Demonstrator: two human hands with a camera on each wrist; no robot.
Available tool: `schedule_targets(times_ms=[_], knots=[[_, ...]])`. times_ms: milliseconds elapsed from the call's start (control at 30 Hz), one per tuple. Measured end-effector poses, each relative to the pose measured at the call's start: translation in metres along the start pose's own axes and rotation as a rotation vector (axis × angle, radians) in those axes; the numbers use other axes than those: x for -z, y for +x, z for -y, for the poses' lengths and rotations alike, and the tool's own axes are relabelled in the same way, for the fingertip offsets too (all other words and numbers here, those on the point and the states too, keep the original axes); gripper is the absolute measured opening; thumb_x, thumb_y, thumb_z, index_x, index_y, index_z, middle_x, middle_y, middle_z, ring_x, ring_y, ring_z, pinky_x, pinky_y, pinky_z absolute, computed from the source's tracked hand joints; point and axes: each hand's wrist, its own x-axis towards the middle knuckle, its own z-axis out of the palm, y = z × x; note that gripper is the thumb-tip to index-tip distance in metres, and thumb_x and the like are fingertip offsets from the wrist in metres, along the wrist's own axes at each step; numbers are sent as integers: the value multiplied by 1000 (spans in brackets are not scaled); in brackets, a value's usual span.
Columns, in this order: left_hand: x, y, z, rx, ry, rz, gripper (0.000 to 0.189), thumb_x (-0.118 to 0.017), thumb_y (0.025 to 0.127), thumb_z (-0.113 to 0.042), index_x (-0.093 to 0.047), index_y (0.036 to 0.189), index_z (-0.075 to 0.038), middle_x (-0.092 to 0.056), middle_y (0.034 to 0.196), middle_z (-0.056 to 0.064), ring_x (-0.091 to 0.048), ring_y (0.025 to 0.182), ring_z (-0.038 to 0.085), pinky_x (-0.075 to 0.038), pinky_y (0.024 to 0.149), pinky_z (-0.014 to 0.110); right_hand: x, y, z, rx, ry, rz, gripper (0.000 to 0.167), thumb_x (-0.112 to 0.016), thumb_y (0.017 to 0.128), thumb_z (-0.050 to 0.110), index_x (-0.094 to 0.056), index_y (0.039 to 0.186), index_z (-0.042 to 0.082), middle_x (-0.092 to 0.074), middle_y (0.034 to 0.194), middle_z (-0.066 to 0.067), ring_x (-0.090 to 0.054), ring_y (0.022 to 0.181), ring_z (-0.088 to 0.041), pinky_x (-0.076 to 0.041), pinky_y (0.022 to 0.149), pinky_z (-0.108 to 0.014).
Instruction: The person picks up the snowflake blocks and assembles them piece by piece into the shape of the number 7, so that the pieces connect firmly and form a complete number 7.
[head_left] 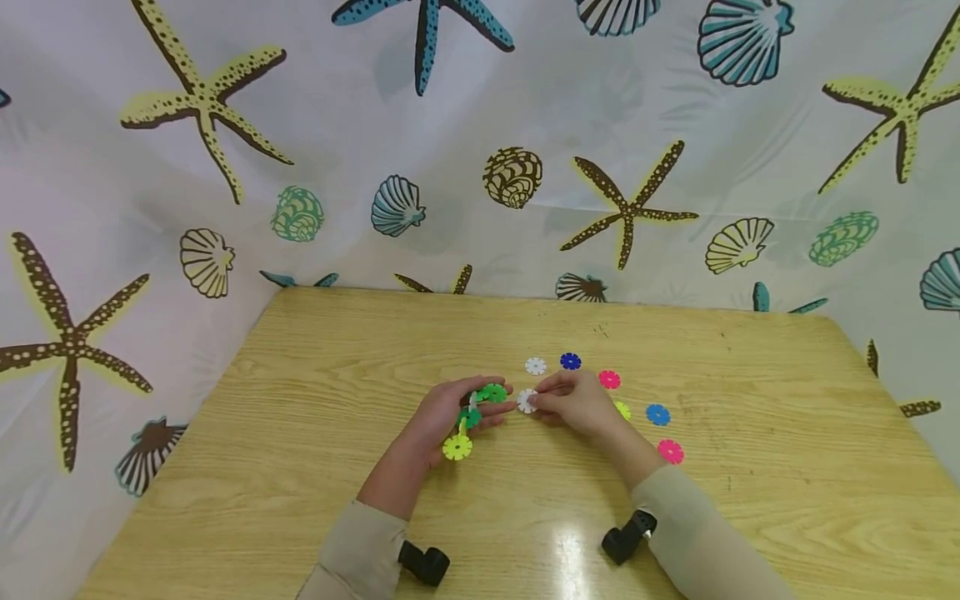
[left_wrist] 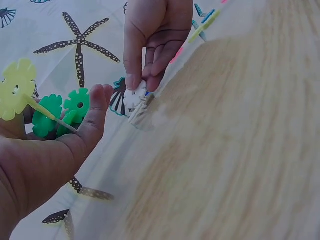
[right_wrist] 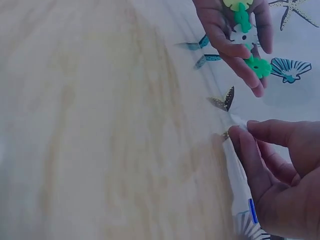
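My left hand (head_left: 441, 412) holds a linked chain of notched plastic flower discs across its palm and fingers. A yellow disc (head_left: 457, 447) hangs at the chain's near end and a green disc (head_left: 493, 393) is at its far end. A white disc within the chain (right_wrist: 243, 37) shows in the right wrist view. Between thumb and fingertips, my right hand (head_left: 581, 404) pinches a loose white flower disc (head_left: 526, 402). That disc is just right of the left fingertips, apart from the chain. In the right wrist view, my right fingers mostly hide it.
Loose discs lie on the wooden table (head_left: 337, 350) beyond and right of my right hand: white (head_left: 536, 366), dark blue (head_left: 571, 361), pink (head_left: 610, 380), yellow (head_left: 623, 410), light blue (head_left: 657, 415) and another pink (head_left: 671, 452). A shell-and-starfish curtain (head_left: 450, 125) hangs behind the table.
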Motion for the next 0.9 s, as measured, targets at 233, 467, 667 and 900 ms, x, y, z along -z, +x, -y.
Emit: schedule_targets(times_ms=[233, 467, 667, 900], knots=[[-1, 0, 0, 5, -16, -3, 49, -44, 106, -31, -52, 142, 1, -51, 148, 17, -65, 121, 25, -54, 102, 35, 6, -6, -1, -17, 111, 4, 24, -70, 91, 1, -67, 113, -7, -73, 100, -15, -74, 84, -17, -63, 79, -32], [-2, 0, 2, -1, 14, 0, 46, -40, 108, -27, -53, 141, 2, -52, 148, 19, -67, 119, 23, -55, 101, 34, 9, -13, 0, 5, 134, -2, 26, -69, 91, 1, -67, 116, -8, -72, 99, -14, -74, 84, -16, -63, 81, -32], [-4, 1, 3, 0, -5, 0, 44, -41, 108, -24, -53, 140, 4, -52, 146, 21, -68, 116, 21, -56, 98, 31, 11, -16, -2, -14, 150, -8, 28, -70, 91, 3, -66, 118, -7, -73, 102, -14, -74, 86, -16, -62, 82, -30], [-6, 1, 4, 10, -18, -7, 43, -40, 108, -23, -53, 139, 5, -53, 145, 20, -67, 118, 22, -55, 99, 31, 13, -19, 1, -17, 158, 15, 29, -70, 92, 4, -66, 119, -6, -73, 105, -14, -74, 89, -16, -62, 85, -30]])
